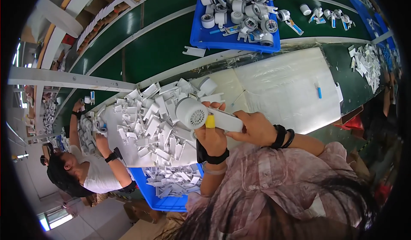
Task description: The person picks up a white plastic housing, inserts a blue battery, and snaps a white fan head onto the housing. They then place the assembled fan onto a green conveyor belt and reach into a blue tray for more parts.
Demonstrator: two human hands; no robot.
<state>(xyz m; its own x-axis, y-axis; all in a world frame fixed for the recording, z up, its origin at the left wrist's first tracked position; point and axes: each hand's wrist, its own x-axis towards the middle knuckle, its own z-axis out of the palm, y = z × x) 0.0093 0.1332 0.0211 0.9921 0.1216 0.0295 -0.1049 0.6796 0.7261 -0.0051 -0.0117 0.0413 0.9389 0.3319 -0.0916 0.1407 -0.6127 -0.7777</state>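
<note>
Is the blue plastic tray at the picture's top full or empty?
The tray looks mostly full: piled white plastic parts cover most of its visible floor.

Wht unit [187, 110] up front, its grille [198, 117] a slotted radial pattern! Bright yel. wrap [210, 121] nxt to it, blk wristbands [280, 136] behind. Shirt [261, 167]: mottled dusty pink & brn. Wht parts [156, 116] everywhere, on a crm-wht mat [284, 79] w/ one vivid blue bit [319, 93]. Top bin [235, 45] & lower bin [165, 204]? Both royal blue! Belt [162, 32] dk grn, co-worker's top [102, 179] wht.
</note>
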